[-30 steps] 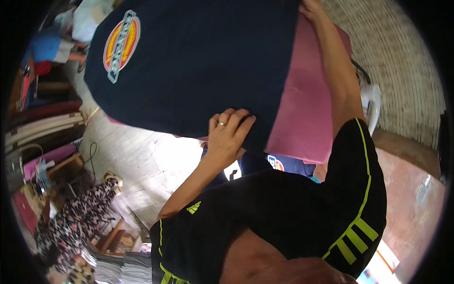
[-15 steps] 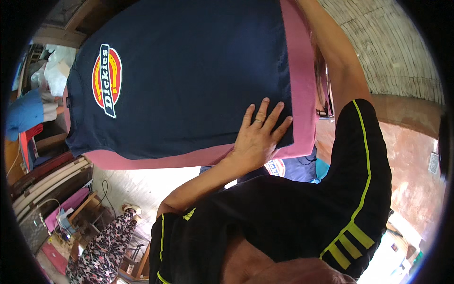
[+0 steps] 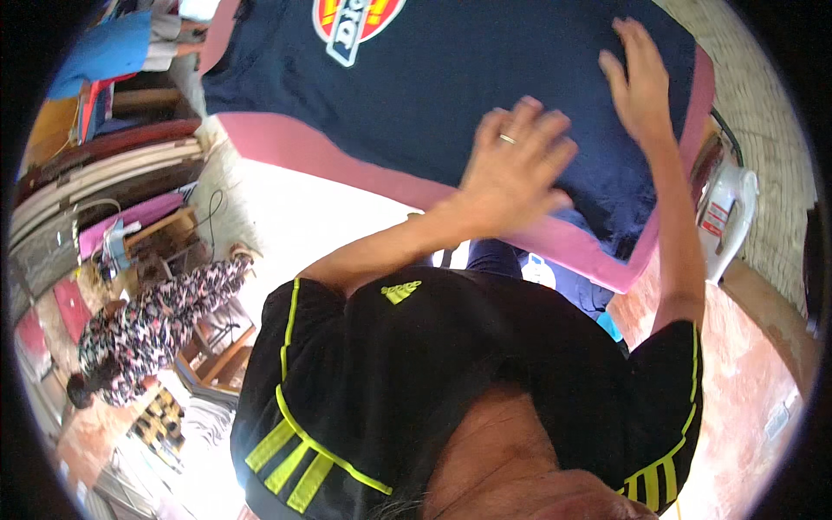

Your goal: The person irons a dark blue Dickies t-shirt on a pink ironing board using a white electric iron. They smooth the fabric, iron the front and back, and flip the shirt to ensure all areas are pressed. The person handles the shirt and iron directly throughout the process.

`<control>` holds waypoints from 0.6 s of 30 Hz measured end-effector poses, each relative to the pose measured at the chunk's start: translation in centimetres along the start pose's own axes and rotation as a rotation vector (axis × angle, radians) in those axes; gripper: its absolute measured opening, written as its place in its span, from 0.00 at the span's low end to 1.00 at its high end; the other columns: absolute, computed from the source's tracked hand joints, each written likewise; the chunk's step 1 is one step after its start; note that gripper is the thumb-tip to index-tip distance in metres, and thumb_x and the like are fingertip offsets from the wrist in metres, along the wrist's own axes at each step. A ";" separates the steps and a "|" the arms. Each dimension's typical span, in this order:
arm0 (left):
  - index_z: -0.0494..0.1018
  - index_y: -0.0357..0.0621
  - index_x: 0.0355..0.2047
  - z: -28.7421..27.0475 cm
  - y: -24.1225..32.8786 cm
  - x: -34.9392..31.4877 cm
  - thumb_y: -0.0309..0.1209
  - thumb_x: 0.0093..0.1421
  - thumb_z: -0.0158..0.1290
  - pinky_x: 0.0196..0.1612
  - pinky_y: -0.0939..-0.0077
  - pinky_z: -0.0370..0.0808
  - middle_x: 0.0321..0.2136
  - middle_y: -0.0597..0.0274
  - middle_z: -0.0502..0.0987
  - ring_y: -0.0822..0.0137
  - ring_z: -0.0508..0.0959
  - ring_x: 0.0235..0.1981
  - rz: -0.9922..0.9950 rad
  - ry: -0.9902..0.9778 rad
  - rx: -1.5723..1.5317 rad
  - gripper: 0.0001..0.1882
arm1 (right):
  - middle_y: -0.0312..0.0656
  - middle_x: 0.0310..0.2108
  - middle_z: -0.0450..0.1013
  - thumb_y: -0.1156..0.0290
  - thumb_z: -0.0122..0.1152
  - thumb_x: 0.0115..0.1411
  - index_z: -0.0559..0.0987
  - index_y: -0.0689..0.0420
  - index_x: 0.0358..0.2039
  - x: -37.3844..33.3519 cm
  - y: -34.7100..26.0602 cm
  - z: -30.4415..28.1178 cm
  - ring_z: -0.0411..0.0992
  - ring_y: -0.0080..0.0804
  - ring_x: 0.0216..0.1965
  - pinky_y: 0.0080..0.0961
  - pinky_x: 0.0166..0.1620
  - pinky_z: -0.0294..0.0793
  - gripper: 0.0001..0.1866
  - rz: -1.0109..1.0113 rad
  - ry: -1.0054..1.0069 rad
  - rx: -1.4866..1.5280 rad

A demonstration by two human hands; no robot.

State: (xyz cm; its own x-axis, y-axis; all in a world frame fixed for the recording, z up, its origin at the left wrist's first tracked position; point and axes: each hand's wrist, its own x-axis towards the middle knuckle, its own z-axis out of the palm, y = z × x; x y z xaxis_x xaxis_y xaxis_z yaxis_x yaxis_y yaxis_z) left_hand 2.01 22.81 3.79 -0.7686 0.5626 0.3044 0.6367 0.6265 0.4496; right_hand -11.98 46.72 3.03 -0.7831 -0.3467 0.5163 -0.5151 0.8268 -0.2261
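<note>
A navy T-shirt (image 3: 468, 78) with a red, yellow and white printed emblem lies spread over a pink-covered board (image 3: 295, 143). Over the near part of the shirt is my left hand (image 3: 520, 165), slightly blurred, a ring on one finger. Its fingers are spread and hold nothing; I cannot tell whether it touches the cloth. My right hand (image 3: 643, 82) is farther off, near the shirt's hem side, with fingers stretched out over the fabric and nothing gripped. The shirt's near right corner looks a little rumpled. The emblem's top is cut off by the picture's edge.
A white iron (image 3: 730, 212) with a dark cord stands just right of the board. More dark blue clothing (image 3: 576, 282) shows below the board's near edge. A person in patterned clothes (image 3: 156, 325) is at the lower left, another in blue (image 3: 108, 52) at the upper left.
My right hand has come into view over the shirt, and the iron now shows. My left hand has lifted or shifted off the hem corner. The view has turned, shifting the board up and right.
</note>
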 end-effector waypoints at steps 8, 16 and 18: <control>0.72 0.42 0.51 -5.9 -11.4 -16.0 0.34 0.59 0.60 0.55 0.51 0.62 0.53 0.42 0.65 0.46 0.65 0.54 -0.522 0.552 -0.010 0.21 | 0.45 0.67 0.61 0.50 0.51 0.68 0.67 0.47 0.65 -8.1 -2.5 -1.0 0.58 0.47 0.68 0.50 0.66 0.57 0.28 0.293 -0.103 -0.359; 0.80 0.41 0.29 -8.3 -12.5 -13.3 0.47 0.55 0.65 0.43 0.58 0.61 0.30 0.61 0.78 0.59 0.71 0.38 -0.742 0.418 0.012 0.19 | 0.42 0.66 0.63 0.47 0.51 0.68 0.69 0.45 0.64 -8.2 -1.1 -0.8 0.60 0.43 0.67 0.44 0.65 0.61 0.28 0.268 -0.053 -0.394; 0.77 0.41 0.25 -7.6 -13.3 -13.2 0.41 0.55 0.65 0.35 0.63 0.66 0.26 0.61 0.77 0.65 0.74 0.29 -0.667 0.511 -0.142 0.16 | 0.41 0.66 0.63 0.47 0.50 0.68 0.69 0.45 0.64 -7.9 -1.6 -0.7 0.60 0.42 0.67 0.44 0.65 0.61 0.28 0.280 -0.054 -0.410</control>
State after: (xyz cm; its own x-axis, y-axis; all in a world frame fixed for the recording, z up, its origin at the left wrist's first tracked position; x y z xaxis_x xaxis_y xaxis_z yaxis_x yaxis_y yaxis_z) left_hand 3.19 2.93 0.13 -0.9353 -0.2342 0.2652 0.0535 0.6474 0.7602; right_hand -4.75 48.47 -0.05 -0.8943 -0.1000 0.4361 -0.1117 0.9937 -0.0011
